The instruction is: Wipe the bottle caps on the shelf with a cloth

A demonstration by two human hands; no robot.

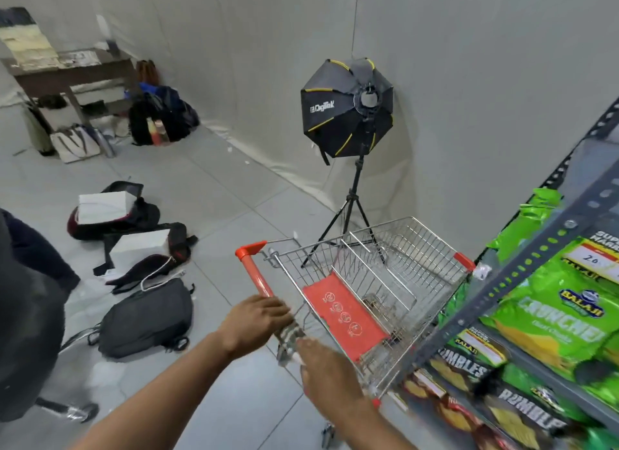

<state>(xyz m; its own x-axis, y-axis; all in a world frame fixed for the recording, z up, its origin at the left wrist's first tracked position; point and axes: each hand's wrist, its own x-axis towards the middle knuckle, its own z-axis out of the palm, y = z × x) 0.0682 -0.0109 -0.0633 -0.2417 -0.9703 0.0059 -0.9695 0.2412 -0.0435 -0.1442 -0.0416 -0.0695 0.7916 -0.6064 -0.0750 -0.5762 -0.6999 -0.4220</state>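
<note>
A grey-and-white checked cloth (290,338) hangs over the orange handle (255,275) of a wire shopping cart (378,275). My left hand (256,319) lies over the handle just left of the cloth, fingers curled over the bar. Blurred by motion, my right hand (326,372) reaches in from the lower right, its fingers spread and its fingertips at the cloth's lower end. The grey metal shelf (522,282) on the right holds green and dark snack packets (556,319). No bottles or caps are in view.
A black softbox light on a tripod (348,111) stands behind the cart near the wall corner. Backpacks and white bags (134,248) lie on the tiled floor to the left. A person in dark clothes (26,309) is at the left edge. A table (70,74) stands far left.
</note>
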